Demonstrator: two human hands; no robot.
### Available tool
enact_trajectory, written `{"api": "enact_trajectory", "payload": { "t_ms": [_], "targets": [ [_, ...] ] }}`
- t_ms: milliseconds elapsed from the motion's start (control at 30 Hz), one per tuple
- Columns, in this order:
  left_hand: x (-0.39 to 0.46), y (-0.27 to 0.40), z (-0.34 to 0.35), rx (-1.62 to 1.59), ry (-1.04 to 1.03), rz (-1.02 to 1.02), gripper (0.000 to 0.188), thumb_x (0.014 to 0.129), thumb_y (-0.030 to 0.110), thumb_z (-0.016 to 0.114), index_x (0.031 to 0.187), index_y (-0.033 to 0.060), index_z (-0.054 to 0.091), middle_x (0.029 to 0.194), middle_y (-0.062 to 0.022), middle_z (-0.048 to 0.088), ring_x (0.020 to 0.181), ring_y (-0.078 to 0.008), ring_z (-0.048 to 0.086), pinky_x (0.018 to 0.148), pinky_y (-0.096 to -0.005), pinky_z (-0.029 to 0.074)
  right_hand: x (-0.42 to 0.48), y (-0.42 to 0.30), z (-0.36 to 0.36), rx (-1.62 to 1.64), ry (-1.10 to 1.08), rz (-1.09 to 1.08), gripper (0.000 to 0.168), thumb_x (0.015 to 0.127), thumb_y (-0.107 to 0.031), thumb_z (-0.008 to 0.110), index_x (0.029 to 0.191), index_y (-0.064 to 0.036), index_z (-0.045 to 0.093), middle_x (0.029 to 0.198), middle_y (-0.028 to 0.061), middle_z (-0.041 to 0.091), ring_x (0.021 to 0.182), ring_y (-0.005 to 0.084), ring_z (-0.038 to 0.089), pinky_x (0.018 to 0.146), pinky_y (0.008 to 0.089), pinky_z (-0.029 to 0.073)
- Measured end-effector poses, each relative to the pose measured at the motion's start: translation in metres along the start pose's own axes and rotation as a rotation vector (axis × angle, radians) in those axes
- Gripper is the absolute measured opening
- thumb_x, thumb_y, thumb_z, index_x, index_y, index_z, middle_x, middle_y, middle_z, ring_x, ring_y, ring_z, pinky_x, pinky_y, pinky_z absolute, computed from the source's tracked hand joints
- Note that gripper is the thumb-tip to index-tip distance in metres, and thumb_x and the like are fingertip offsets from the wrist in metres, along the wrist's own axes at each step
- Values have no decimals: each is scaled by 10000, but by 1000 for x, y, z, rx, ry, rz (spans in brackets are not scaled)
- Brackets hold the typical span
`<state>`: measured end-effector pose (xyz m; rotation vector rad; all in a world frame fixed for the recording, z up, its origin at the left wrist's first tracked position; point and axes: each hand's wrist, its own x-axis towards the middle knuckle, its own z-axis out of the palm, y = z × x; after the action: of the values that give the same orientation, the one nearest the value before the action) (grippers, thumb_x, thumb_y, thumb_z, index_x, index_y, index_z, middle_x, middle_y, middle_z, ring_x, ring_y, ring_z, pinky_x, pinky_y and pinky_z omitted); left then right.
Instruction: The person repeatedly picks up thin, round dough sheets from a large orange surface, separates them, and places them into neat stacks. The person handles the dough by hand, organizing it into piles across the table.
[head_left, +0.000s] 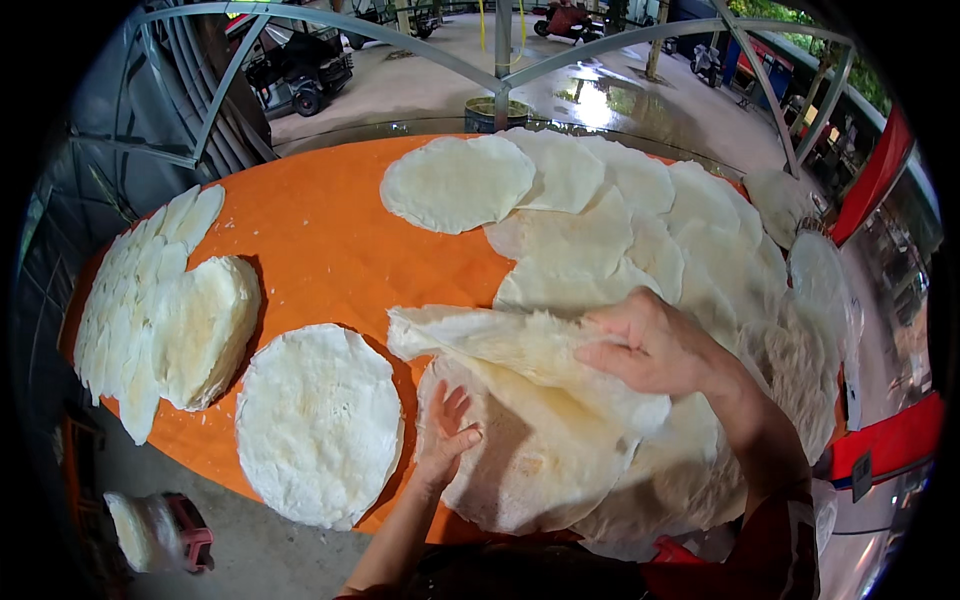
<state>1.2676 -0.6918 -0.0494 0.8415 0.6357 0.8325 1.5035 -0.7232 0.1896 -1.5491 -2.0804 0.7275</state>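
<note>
My right hand (649, 345) pinches the upper edge of a thin, round, off-white sheet (540, 375), with a rough, fibrous edge. The sheet is lifted and folds over on itself, its left corner sticking out over the orange cover. Below it lies another round sheet (517, 472) with a shadow across it. My left hand (450, 427) is over that lower sheet's left edge, fingers apart and holding nothing; whether it touches cannot be told. Just left of this hand is a thick round stack of white sheets (319, 427).
The orange-covered table (330, 232) carries overlapping round sheets (577, 232) on the right and narrower overlapping pieces (124, 300) far left. Beside those pieces stands another stack (206, 330). A metal frame (502, 67) rises behind the table. A red stool (191, 532) is on the floor, lower left.
</note>
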Motion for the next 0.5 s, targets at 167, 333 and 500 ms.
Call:
{"api": "enact_trajectory", "payload": {
  "t_ms": [167,333,500],
  "targets": [
    [31,-11,10,-490,-18,-251,761,664,149,702,1279,46,266,1195,-125,426,1108,-257,412,890,-442,404,22,43,18,143,-52,65,197,754,-157,574,692,22,521,510,-10,430,505,48,352,455,249,342],
    [-4,-13,11,-325,322,-300,517,697,43,661,1153,11,419,1055,-124,533,952,-229,531,826,-363,452,55,118,5,-9,80,132,237,688,-173,570,580,21,489,492,141,423,473,172,456,478,312,378],
    [-15,-42,-11,-93,615,-171,410,665,17,695,1025,-4,501,934,-106,581,783,-202,583,670,-297,497,71,181,-122,-857,557,249,171,729,-118,495,646,10,574,703,222,559,722,339,561,627,415,428]
  ]
}}
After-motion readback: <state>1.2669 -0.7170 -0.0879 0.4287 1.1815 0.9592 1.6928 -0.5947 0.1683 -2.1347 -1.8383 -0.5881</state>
